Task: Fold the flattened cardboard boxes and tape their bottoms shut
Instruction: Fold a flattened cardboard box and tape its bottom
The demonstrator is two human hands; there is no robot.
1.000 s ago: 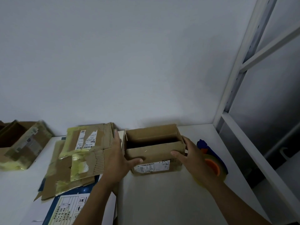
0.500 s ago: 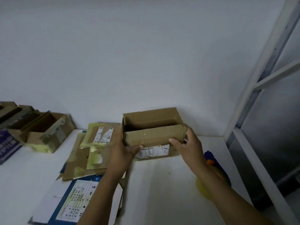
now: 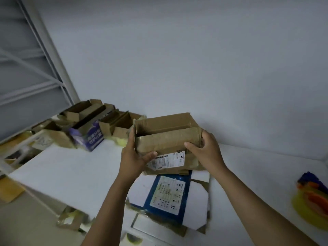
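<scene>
An erected brown box [image 3: 165, 139], open side up, white label [image 3: 166, 159] on its near wall, hangs above flattened cardboard [image 3: 170, 197]; more folded boxes [image 3: 92, 132] stand far left.

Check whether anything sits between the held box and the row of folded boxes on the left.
Nothing visible does. The left hand and right hand hold the box above the table. The row of folded boxes starts just beside its left end, and only a yellowish scrap lies there.
</scene>
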